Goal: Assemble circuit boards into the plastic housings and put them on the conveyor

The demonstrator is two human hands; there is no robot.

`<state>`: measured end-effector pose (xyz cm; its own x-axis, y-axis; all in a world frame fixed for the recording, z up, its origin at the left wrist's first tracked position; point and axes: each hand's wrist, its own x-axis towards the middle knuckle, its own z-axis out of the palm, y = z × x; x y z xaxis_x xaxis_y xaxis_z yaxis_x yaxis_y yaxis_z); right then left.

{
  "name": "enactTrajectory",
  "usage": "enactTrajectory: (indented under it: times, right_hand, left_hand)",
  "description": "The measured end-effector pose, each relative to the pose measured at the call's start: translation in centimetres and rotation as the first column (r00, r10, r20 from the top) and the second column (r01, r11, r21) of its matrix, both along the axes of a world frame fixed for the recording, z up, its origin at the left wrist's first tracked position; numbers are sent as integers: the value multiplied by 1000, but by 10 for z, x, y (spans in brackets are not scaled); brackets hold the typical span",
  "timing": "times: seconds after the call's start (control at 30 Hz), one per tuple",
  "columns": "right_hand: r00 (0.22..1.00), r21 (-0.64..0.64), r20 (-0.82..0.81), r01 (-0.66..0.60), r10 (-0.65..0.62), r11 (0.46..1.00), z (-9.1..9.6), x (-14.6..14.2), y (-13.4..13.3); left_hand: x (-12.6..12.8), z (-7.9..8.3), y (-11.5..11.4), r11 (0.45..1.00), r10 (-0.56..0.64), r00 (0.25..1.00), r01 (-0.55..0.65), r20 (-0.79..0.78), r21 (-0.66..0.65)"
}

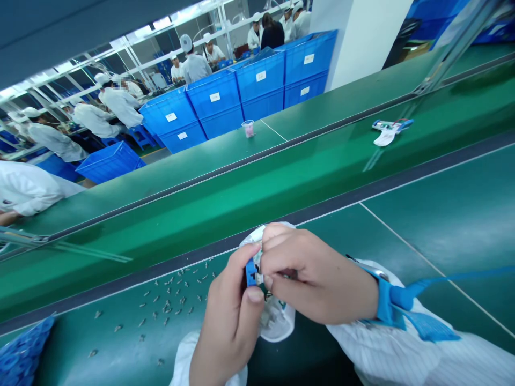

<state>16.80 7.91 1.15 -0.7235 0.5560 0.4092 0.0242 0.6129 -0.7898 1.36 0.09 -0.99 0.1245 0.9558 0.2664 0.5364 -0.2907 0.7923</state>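
My left hand (pixel 231 316) and my right hand (pixel 317 279) meet over the near edge of the green table. Together they grip a white plastic part (pixel 277 321) with a small blue piece (pixel 251 272) on it. The left thumb presses on the blue piece. The right fingers pinch something tiny and white against it. A blue strap (pixel 388 303) circles my right wrist, its cord running off to the right. Much of the white part is hidden under my fingers.
Several small metal bits (pixel 169 305) lie scattered on the table left of my hands. A heap of blue parts (pixel 22 351) sits at the lower left. On the belt beyond lie a white-and-blue assembly (pixel 388 131) and a small cup (pixel 249 128). Blue crates (pixel 237 96) and workers in white stand behind.
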Motion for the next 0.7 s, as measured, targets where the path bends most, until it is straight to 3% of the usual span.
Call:
enactTrajectory:
  times: [0.17, 0.33, 0.47, 0.6, 0.67, 0.7]
  right_hand:
    - [997, 25, 76, 5, -7, 1000, -3, -1, 1]
    - [996, 127, 78, 28, -38, 991, -6, -4, -2]
    - [997, 105, 62, -50, 44, 993, -5, -3, -4]
    - [985, 23, 146, -93, 89, 995, -7, -1, 9]
    - [973, -29, 232, 12, -5, 999, -12, 2, 23]
    - [957, -42, 268, 129, -113, 991, -16, 4, 31]
  left_hand:
    - [0, 7, -5, 995, 19, 933, -53, -360, -86]
    - [8, 9, -15, 984, 83, 851, -151, -518, -90]
    - [15, 9, -18, 970, 180, 824, -240, -538, -43]
    - [10, 3, -8, 970, 47, 885, -151, -463, -191]
    - [5, 0, -2, 962, 48, 903, -157, -428, -224]
    - [3, -1, 0, 958, 81, 908, -184, -411, -219]
